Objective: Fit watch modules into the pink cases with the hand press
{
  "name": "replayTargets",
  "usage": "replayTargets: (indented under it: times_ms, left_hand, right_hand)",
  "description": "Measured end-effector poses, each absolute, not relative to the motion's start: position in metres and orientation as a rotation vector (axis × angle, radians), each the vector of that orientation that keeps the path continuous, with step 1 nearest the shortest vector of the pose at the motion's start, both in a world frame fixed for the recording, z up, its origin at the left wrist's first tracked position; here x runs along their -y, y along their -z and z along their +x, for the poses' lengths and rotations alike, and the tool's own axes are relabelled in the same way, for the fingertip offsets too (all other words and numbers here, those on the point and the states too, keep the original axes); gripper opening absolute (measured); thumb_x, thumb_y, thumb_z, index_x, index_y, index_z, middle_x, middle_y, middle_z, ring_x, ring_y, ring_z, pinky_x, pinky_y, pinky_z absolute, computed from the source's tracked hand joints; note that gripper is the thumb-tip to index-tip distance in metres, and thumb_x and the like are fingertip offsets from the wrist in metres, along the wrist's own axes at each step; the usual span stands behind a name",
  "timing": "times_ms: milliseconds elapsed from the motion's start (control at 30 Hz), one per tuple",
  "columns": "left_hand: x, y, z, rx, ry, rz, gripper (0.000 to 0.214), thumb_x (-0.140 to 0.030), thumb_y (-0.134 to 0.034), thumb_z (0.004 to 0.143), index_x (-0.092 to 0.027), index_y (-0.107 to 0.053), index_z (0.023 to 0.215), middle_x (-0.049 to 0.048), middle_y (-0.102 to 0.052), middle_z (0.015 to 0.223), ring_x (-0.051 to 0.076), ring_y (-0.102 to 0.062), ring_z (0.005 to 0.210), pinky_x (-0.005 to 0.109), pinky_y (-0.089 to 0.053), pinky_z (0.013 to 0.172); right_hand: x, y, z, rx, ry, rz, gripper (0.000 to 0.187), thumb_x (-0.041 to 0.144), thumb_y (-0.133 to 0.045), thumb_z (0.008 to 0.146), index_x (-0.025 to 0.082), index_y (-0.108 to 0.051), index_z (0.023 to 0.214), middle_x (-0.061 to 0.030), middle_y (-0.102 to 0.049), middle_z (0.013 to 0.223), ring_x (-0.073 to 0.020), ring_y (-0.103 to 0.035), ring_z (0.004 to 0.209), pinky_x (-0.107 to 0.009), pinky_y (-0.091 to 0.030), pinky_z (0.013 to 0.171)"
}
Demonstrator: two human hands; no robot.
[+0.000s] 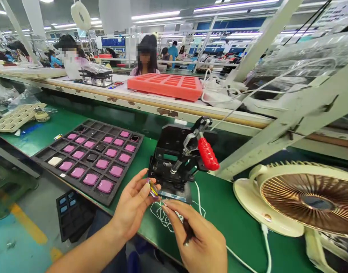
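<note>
My left hand [134,204] pinches a small purple device casing [152,188] between thumb and fingers, its yellow-and-dark inside turned partly towards me. In my right hand [201,231] is a slim tool with a dark handle [188,232]; its thin metal tip meets the casing's lower edge, and whether it is a screwdriver or tweezers I cannot tell. Just beyond both hands stands a black clamp fixture [174,163] with a red lever handle [207,153]. To the left lies a black compartment tray [105,200] with several purple casings [90,179], a white one and some black ones.
A cream fan [269,212] occupies the right side of the green bench [219,197]. White cable [162,216] lies coiled below the fixture. An orange foam tray [165,89] rests on the raised shelf. Another dark tray [74,216] sits lower left. People sit across the shelf.
</note>
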State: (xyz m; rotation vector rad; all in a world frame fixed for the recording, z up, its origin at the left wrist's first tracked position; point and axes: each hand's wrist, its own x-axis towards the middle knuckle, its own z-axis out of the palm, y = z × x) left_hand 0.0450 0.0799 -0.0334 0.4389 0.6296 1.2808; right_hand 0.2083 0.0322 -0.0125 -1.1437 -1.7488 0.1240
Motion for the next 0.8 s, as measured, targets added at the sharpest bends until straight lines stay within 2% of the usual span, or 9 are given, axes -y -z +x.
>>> replayTargets:
  times_ms: [67, 233, 367, 567, 800]
  left_hand:
    - [-0.078, 0.034, 0.045, -0.637, -1.291, 0.462, 0.049, -0.028, -0.096, 0.082, -0.023, -0.079, 0.128, 0.0096, -0.078, 0.119, 0.028, -0.076, 0.114, 0.038, -0.062, 0.096]
    - [-0.074, 0.039, 0.047, -0.65, -1.311, 0.531, 0.035, -0.027, -0.096, 0.082, -0.021, -0.082, 0.113, 0.0083, -0.076, 0.118, 0.022, -0.073, 0.114, 0.031, -0.059, 0.098]
    - [-0.071, 0.041, 0.05, -0.659, -1.315, 0.568, 0.038, -0.025, -0.099, 0.077, -0.021, -0.082, 0.111, 0.0089, -0.077, 0.119, 0.023, -0.071, 0.118, 0.032, -0.058, 0.101]
    - [-0.061, 0.037, 0.057, -0.709, -1.331, 0.587, 0.042, -0.028, -0.101, 0.073, -0.018, -0.081, 0.108, 0.0124, -0.079, 0.116, 0.024, -0.071, 0.112, 0.034, -0.056, 0.101]
    - [-0.052, 0.066, 0.058, -0.682, -1.393, 0.696, 0.043, -0.037, -0.1, 0.074, -0.019, -0.084, 0.11, 0.0142, -0.079, 0.115, 0.029, -0.071, 0.112, 0.037, -0.055, 0.102]
  right_hand:
    - [-0.035, 0.016, 0.205, 1.745, -0.127, -1.108, 0.01, 0.02, -0.07, 0.106, 0.026, -0.073, 0.112, 0.0007, -0.082, 0.104, -0.0132, -0.081, 0.09, -0.019, -0.064, 0.088]
    - [-0.035, 0.026, 0.199, 1.737, -0.122, -1.098, 0.012, 0.014, -0.071, 0.103, 0.024, -0.074, 0.11, -0.002, -0.08, 0.105, -0.0129, -0.078, 0.094, -0.02, -0.063, 0.086]
    - [-0.032, 0.028, 0.198, 1.711, -0.113, -1.115, 0.011, 0.016, -0.072, 0.103, 0.024, -0.076, 0.109, -0.0033, -0.078, 0.104, -0.0137, -0.078, 0.091, -0.021, -0.063, 0.081]
    - [-0.029, 0.035, 0.205, 1.731, -0.074, -1.112, 0.012, 0.018, -0.071, 0.102, 0.024, -0.078, 0.11, -0.0065, -0.079, 0.103, -0.0178, -0.08, 0.088, -0.024, -0.066, 0.079]
    - [-0.033, 0.057, 0.222, 1.805, -0.155, -1.116, 0.006, 0.028, -0.073, 0.101, 0.024, -0.077, 0.1, -0.0079, -0.079, 0.097, -0.0193, -0.081, 0.082, -0.021, -0.066, 0.071]
